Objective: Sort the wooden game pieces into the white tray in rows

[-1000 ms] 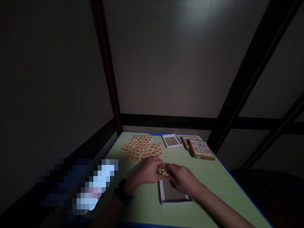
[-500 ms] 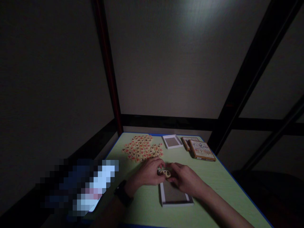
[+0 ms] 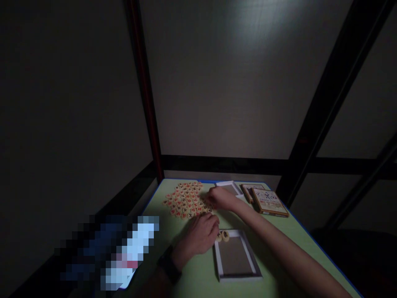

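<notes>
My left hand (image 3: pixel 200 238) rests palm down on the green table (image 3: pixel 273 236), its fingers curled beside two round pale game pieces (image 3: pixel 222 236) at the far left corner of a shallow white tray (image 3: pixel 237 276). A dark watch sits on that wrist. My right hand (image 3: pixel 221 197) reaches forward to the right edge of a spread of several round pale pieces (image 3: pixel 185 199) with red and black marks. Its fingertips touch the pieces there; the dim light hides whether they pinch one.
A second white tray (image 3: pixel 231 187) lies behind my right hand. Two orange-edged boxes (image 3: pixel 266 200) sit at the far right of the table. A blurred bright patch lies at the left edge. Dark frame posts rise behind the table.
My right hand left the two pieces at the tray's corner and stretched forward to the pile. The two pieces now lie in the tray. My left hand stayed beside them.
</notes>
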`<state>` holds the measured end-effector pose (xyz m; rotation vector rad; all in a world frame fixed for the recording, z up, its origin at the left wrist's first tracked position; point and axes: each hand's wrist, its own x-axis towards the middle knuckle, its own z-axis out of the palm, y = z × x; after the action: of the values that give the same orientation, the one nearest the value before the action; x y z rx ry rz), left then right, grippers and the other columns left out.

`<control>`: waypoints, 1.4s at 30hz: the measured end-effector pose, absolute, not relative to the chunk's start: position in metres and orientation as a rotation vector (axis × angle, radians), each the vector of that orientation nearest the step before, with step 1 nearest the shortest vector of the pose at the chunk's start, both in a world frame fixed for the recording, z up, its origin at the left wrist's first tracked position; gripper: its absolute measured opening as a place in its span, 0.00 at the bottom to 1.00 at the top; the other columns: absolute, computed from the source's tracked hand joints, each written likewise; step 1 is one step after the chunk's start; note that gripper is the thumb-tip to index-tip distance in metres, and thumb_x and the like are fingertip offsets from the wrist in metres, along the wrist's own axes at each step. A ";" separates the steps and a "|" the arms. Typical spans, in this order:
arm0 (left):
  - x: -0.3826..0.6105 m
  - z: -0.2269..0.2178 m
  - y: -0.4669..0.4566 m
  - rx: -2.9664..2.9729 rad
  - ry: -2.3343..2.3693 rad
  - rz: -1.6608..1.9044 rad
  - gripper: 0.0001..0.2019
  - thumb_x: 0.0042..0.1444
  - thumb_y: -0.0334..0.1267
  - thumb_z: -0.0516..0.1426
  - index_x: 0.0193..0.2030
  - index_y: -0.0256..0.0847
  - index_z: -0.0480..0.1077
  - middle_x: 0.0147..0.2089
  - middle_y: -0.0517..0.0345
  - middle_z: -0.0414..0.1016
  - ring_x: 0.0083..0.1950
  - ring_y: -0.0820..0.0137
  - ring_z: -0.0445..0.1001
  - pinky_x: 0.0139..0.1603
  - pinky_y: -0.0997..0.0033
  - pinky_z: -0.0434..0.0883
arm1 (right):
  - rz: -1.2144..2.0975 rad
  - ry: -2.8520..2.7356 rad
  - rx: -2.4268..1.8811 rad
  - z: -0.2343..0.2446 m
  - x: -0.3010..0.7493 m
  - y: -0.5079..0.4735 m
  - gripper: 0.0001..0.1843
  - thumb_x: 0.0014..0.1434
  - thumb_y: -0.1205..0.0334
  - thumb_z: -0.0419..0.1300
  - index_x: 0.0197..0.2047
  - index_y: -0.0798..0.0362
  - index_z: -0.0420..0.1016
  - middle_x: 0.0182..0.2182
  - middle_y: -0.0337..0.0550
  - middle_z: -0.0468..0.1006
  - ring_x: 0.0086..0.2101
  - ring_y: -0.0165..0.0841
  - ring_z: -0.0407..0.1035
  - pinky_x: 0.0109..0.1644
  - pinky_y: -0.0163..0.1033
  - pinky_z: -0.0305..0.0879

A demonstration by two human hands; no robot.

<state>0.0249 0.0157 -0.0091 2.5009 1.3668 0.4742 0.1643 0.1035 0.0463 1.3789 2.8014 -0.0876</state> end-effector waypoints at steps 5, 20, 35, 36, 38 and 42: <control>0.001 0.009 0.029 2.311 1.898 0.545 0.13 0.61 0.32 0.51 0.51 0.44 0.70 0.52 0.49 0.76 0.51 0.59 0.75 0.50 0.62 0.69 | -0.080 2.716 1.365 0.040 0.139 0.139 0.15 0.55 0.70 0.59 0.42 0.50 0.84 0.39 0.44 0.85 0.38 0.36 0.77 0.38 0.32 0.63; -0.053 -0.005 0.051 2.313 1.765 0.427 0.11 0.50 0.35 0.66 0.41 0.42 0.75 0.49 0.52 0.75 0.54 0.61 0.72 0.56 0.63 0.66 | -0.001 2.562 1.336 0.034 0.124 0.149 0.15 0.53 0.64 0.63 0.45 0.53 0.82 0.40 0.53 0.84 0.41 0.44 0.79 0.38 0.37 0.68; -0.053 -0.008 0.058 2.335 1.566 0.614 0.02 0.56 0.32 0.59 0.36 0.42 0.71 0.44 0.55 0.74 0.51 0.65 0.72 0.56 0.65 0.67 | 0.032 2.723 1.354 0.065 0.163 0.091 0.15 0.68 0.61 0.52 0.50 0.57 0.76 0.49 0.56 0.79 0.43 0.40 0.75 0.41 0.37 0.64; -0.048 -0.007 0.057 2.332 1.565 0.654 0.01 0.57 0.32 0.58 0.36 0.42 0.70 0.45 0.55 0.73 0.51 0.65 0.72 0.55 0.65 0.67 | 0.020 2.750 1.350 0.065 0.173 0.075 0.14 0.68 0.61 0.52 0.50 0.56 0.76 0.48 0.54 0.80 0.42 0.39 0.75 0.41 0.37 0.64; -0.036 -0.005 0.054 2.328 1.557 0.735 0.02 0.60 0.33 0.57 0.37 0.42 0.70 0.46 0.54 0.73 0.51 0.64 0.72 0.55 0.65 0.68 | -0.041 2.858 1.358 0.060 0.193 0.038 0.13 0.68 0.59 0.53 0.48 0.56 0.75 0.45 0.53 0.80 0.38 0.39 0.75 0.39 0.38 0.63; -0.009 -0.011 0.048 2.351 1.483 0.810 0.04 0.64 0.35 0.54 0.42 0.42 0.70 0.47 0.53 0.74 0.52 0.64 0.72 0.55 0.65 0.68 | -0.092 2.774 1.421 0.033 0.211 -0.020 0.11 0.68 0.62 0.52 0.46 0.55 0.75 0.43 0.52 0.80 0.34 0.39 0.77 0.34 0.38 0.62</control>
<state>-0.0090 0.0478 -0.0106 2.3509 1.4828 0.8101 0.2110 -0.0195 0.0326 1.4208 2.7743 -0.0919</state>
